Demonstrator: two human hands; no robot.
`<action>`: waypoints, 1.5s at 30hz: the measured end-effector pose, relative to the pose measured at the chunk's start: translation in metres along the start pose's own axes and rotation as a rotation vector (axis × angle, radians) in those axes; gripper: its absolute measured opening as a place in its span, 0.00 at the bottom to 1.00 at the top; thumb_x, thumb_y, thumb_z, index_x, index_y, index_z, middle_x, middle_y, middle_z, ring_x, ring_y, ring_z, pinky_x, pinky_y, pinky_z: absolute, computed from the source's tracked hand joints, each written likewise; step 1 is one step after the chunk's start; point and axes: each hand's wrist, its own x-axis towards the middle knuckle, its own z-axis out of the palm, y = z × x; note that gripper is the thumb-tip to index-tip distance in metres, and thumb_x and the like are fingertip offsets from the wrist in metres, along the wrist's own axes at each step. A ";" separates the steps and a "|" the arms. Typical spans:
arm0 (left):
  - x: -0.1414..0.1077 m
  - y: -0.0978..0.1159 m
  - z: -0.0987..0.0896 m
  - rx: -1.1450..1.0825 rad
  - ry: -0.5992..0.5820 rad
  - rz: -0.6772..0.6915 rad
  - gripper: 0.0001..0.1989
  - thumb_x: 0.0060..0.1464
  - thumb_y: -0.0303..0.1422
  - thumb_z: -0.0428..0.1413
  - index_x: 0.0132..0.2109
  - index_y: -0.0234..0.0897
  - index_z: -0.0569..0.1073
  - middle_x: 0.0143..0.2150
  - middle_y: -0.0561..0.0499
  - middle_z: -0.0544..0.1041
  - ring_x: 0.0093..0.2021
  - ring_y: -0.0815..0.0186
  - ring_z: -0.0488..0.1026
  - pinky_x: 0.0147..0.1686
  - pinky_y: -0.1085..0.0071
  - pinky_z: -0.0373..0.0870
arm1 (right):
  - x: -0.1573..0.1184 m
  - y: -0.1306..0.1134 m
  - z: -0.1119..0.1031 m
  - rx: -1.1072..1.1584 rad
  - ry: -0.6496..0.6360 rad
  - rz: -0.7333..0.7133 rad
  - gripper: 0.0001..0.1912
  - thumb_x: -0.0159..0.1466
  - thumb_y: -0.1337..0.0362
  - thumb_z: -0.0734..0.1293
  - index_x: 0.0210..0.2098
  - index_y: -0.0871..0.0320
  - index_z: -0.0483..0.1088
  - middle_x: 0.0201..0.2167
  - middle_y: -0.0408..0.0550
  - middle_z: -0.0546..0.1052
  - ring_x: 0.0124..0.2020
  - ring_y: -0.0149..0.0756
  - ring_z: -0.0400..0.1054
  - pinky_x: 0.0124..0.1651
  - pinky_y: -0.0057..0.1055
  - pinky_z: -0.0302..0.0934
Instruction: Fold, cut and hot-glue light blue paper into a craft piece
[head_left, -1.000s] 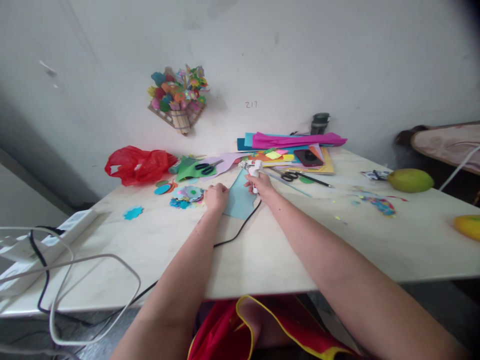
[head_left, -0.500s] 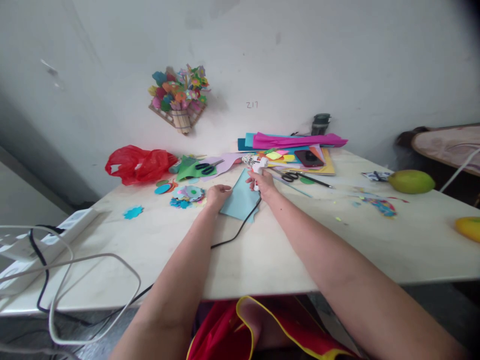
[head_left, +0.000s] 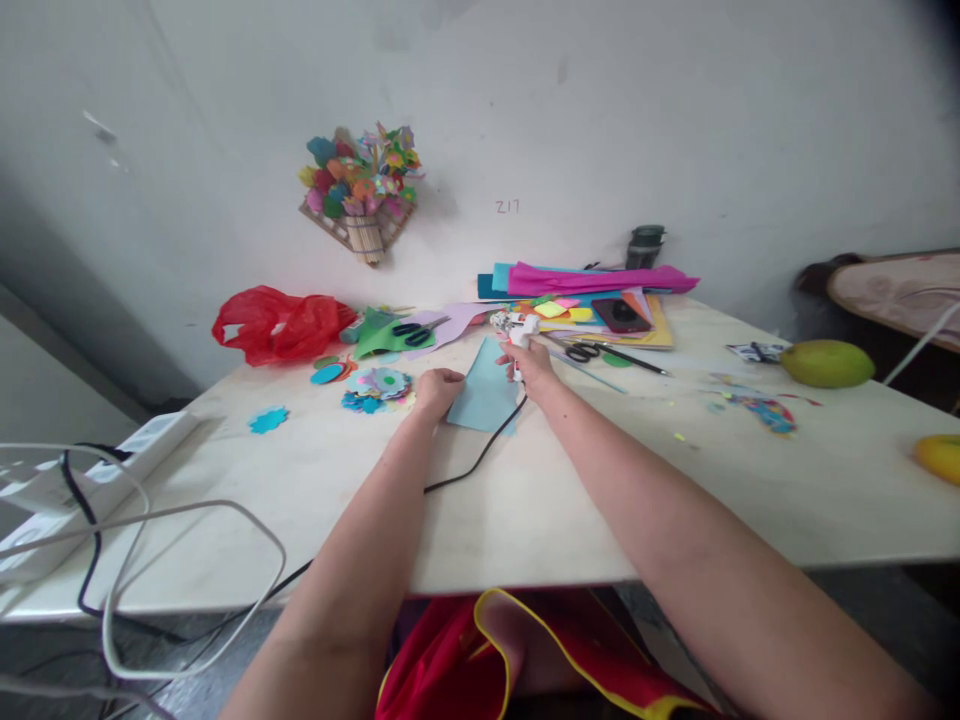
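A light blue paper sheet (head_left: 482, 392) lies on the table in front of me. My right hand (head_left: 529, 366) is wrapped round a white glue gun (head_left: 523, 332) over the sheet's upper right part, its black cord (head_left: 477, 464) running down across the paper. At the sheet's left edge is my left hand (head_left: 439, 390), fingers closed together; whether they pinch the paper is too small to tell. Paper flowers and discs (head_left: 377, 386) are piled left of that hand.
Behind are a red plastic bag (head_left: 277, 325), scissors (head_left: 420, 331), a second pair (head_left: 582, 351), a phone (head_left: 621, 315) and rolled pink paper (head_left: 600, 279). A power strip (head_left: 146, 447) with cables is at left, a green mango (head_left: 827, 363) at right.
The view has shifted slightly. The blue sheet's lower edge looks a little different beside the cord. Both hands remain in nearly the same places.
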 end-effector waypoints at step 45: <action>-0.012 0.020 0.003 0.405 -0.027 0.047 0.17 0.45 0.27 0.51 0.43 0.38 0.76 0.41 0.45 0.77 0.42 0.60 0.72 0.41 0.70 0.66 | -0.001 -0.007 -0.009 -0.378 -0.081 0.235 0.14 0.56 0.56 0.65 0.28 0.62 0.65 0.13 0.44 0.69 0.09 0.25 0.56 0.12 0.24 0.53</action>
